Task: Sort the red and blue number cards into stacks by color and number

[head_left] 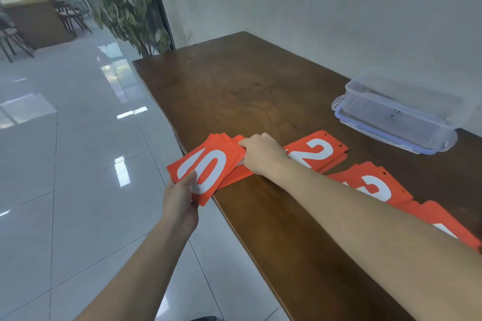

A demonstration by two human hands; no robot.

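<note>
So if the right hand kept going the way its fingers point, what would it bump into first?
The right hand points left at the stack of red cards that the left hand holds. It seems to touch them already, though depth is unclear.

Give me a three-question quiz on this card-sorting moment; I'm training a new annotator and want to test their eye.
1. True or false: blue cards lie on the table.
2. Which numeral tops the stack held by the left hand? A) 0 B) 5 C) 7
3. What clear thing sits at the far right of the table?

Key
1. False: every card in view is red.
2. A: the held stack shows 0, while the right hand works at its far edge, beside the 2 stack.
3. A lidded plastic container.
</note>
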